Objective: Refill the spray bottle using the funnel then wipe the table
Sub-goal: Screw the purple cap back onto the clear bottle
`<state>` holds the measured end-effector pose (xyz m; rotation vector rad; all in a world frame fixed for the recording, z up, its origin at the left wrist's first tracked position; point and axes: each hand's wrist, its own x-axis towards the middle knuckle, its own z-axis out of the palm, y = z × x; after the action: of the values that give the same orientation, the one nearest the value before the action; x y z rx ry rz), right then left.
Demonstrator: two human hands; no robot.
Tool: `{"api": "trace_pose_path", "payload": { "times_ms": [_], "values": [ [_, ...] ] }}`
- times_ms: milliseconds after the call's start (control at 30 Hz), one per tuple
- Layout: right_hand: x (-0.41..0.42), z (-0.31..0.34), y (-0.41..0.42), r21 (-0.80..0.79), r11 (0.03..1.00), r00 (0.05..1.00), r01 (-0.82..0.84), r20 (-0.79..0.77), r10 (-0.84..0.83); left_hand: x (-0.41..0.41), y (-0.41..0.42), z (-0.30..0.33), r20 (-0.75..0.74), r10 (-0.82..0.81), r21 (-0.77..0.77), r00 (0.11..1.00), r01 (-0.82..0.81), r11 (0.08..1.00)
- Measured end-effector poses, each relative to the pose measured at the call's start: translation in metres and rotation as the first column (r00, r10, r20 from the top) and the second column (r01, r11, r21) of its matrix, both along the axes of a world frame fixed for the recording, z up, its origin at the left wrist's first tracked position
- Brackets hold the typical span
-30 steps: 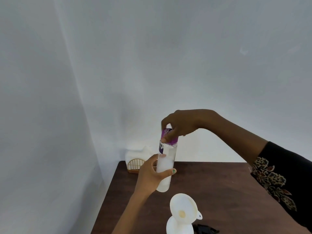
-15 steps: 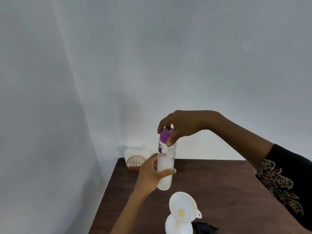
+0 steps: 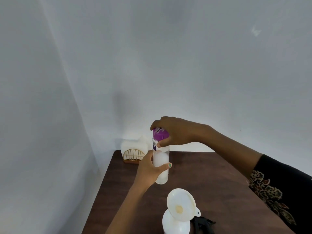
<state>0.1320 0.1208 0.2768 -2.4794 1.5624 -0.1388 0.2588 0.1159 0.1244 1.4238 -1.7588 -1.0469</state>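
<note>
Funnel (image 3: 181, 205) sits in spray bottle (image 3: 175, 224); my left hand (image 3: 148, 169) grips refill bottle (image 3: 161, 163), right hand (image 3: 177, 130) pinches cap (image 3: 160, 133) — unscrewing, then pouring.

No text can be read anywhere. The clear bottle (image 3: 160, 163) carries a dark purple label (image 3: 154, 145) just below its purple cap (image 3: 160, 133), with white marks that are too small and blurred to make out; the cap's top shows white markings, equally illegible.
</note>
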Motion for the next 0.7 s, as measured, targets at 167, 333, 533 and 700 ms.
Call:
{"api": "trace_pose_path", "payload": {
  "times_ms": [167, 333, 533, 700],
  "values": [
    [-0.010, -0.043, -0.032, 0.062, 0.998, 0.998, 0.025, -0.052, -0.022, -0.008, -0.024, -0.027, -0.011, -0.149, 0.204, 0.989, 0.148, 0.968],
    [-0.018, -0.087, -0.070, 0.135, 0.988, 0.995, 0.071, -0.080, -0.060, -0.018, -0.054, -0.060, -0.077, -0.156, 0.291, 0.985, 0.172, 0.941],
    [-0.020, -0.121, -0.119, 0.067, 0.992, 0.991, 0.106, -0.087, -0.100, -0.029, -0.097, -0.076, -0.123, -0.049, 0.277, 0.991, 0.082, 0.957],
    [-0.019, -0.142, -0.152, -0.006, 0.993, 0.987, 0.120, -0.108, -0.120, -0.033, -0.136, -0.084, -0.112, -0.031, 0.293, 0.993, 0.063, 0.954]
  ]
}}
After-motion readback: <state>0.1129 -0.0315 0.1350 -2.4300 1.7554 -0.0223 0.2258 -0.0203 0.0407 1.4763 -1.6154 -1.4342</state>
